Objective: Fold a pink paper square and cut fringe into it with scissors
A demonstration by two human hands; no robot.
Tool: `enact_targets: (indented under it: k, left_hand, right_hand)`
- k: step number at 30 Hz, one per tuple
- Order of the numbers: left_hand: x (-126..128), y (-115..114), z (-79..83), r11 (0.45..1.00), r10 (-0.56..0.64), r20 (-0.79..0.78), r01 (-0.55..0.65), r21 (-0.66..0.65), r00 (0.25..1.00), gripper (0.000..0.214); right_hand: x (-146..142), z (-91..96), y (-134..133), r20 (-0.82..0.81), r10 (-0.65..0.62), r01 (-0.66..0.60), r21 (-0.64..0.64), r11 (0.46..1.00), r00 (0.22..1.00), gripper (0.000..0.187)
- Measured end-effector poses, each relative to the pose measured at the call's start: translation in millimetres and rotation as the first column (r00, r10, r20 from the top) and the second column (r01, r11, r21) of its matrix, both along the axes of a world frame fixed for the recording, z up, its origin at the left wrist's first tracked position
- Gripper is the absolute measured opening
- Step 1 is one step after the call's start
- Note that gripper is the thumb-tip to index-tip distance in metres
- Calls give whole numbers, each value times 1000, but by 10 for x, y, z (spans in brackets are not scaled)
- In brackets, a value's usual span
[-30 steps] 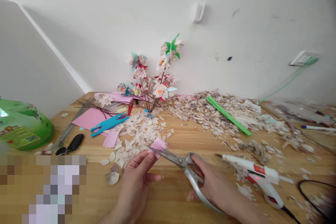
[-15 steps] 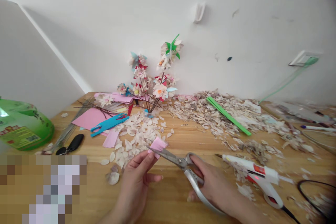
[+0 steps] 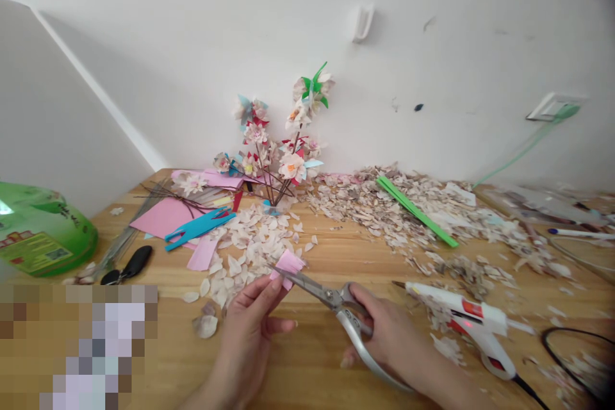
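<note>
My left hand (image 3: 250,323) pinches a small folded piece of pink paper (image 3: 287,266) between thumb and fingers, just above the wooden table (image 3: 307,359). My right hand (image 3: 384,333) grips the handles of silver scissors (image 3: 331,298), fingers through the loops. The scissor blades point left and reach the lower edge of the pink paper. Several pale petal-shaped shell pieces (image 3: 250,243) lie scattered just behind my left hand.
A white glue gun (image 3: 468,323) lies right of my right hand, with a black cord (image 3: 571,349) beyond. A paper flower bouquet (image 3: 283,141) stands by the wall. Pink sheets (image 3: 163,216), a blue cutout (image 3: 196,229), green strips (image 3: 416,210), a green container (image 3: 41,230) and shell litter (image 3: 413,205) surround.
Almost nothing has changed. The scissor blades stay at the pink paper and both hands keep their places, with only a slight shift of the view.
</note>
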State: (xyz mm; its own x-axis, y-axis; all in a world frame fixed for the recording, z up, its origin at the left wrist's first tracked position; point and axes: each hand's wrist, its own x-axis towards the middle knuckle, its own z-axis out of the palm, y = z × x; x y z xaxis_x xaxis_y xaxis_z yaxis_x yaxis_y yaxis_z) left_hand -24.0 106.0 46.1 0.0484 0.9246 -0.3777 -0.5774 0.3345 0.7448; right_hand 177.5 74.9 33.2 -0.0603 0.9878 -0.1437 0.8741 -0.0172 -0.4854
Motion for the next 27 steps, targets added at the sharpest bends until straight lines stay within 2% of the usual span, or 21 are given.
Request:
enact_targets:
  k: [6,19,23,27]
  left_hand:
    - [2,-1,3,1000,-11,-14,11,-1,1000,18]
    - [1,6,14,999,-29,-6,29,15,1000,17]
    - [4,4,18,999,-38,-33,39,22,999,19]
    - [1,3,15,1000,-1,-42,1,10,999,21]
  right_hand:
    - [8,-2,-8,-48,-1,2,22,1000,999,46]
    - [-11,18,0,-47,-17,18,17,1000,999,39]
    - [-7,51,1,6,-25,25,9,1000,1000,47]
    - [1,82,9,-15,1,-1,-5,1000,1000,56]
